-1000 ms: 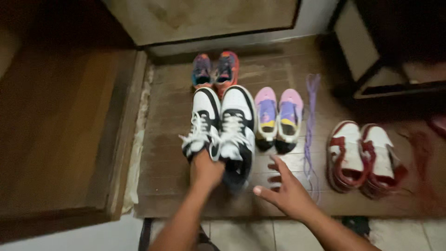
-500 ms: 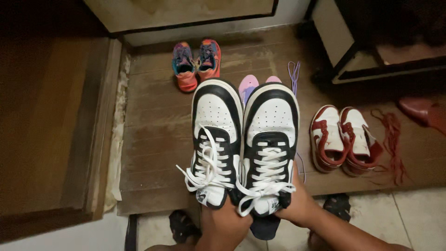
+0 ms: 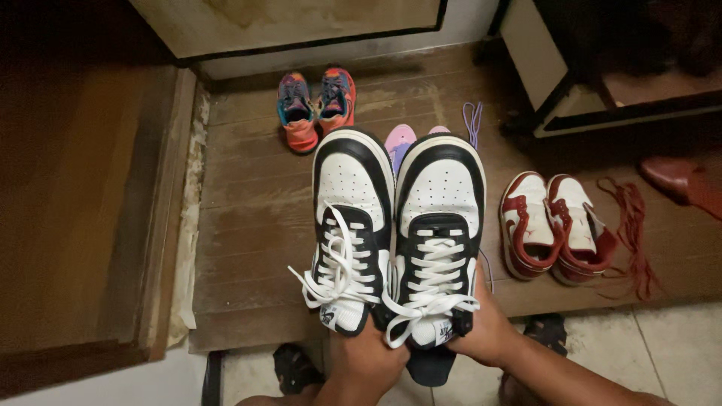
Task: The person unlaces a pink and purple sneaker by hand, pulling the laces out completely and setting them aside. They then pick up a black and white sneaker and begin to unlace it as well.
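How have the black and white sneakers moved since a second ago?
Yes. The black and white sneakers were on the wooden platform beside the pink pair; now both hands hold them lifted toward the camera, hiding most of that pair.

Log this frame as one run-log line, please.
left hand: grips heel of left black-and-white sneaker | right hand: holds right black-and-white sneaker | red-and-white pair on wooden platform
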